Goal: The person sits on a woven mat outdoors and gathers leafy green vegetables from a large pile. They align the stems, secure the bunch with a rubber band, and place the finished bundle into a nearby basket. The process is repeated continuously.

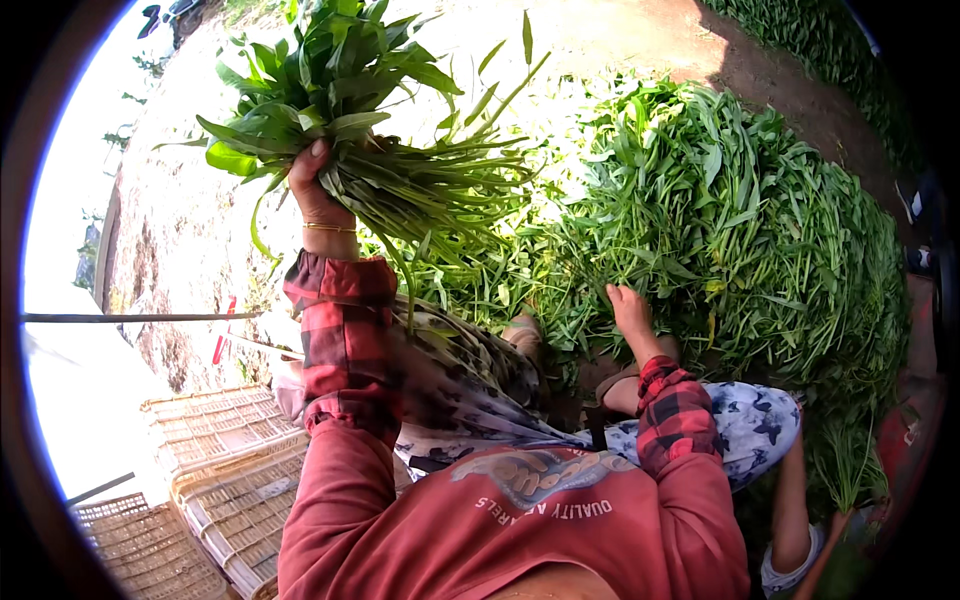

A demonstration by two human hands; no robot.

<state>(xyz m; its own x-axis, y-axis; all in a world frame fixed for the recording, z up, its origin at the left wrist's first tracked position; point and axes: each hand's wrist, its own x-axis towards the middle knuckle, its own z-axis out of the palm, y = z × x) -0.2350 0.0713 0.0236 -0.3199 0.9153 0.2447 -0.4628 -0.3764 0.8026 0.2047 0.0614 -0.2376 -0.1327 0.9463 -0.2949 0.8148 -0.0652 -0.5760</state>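
Note:
My left hand (319, 180) is raised and closed around a thick bunch of leafy greens (337, 82), which look like water spinach. Its leaves point up and left, while the long stems (442, 180) fan out to the right. Lower down, my right hand (631, 311) is at the near edge of a large pile of the same greens (720, 217). Its fingers are curled, and whether any stems are between them is not clear.
Stacked beige plastic crates (232, 442) stand at my left. A dark rod (142, 318) sticks out above them. Part of another person's limb (793, 495) shows at lower right, beside a small bundle of greens (847, 465). More greens (810, 52) lie at the upper right.

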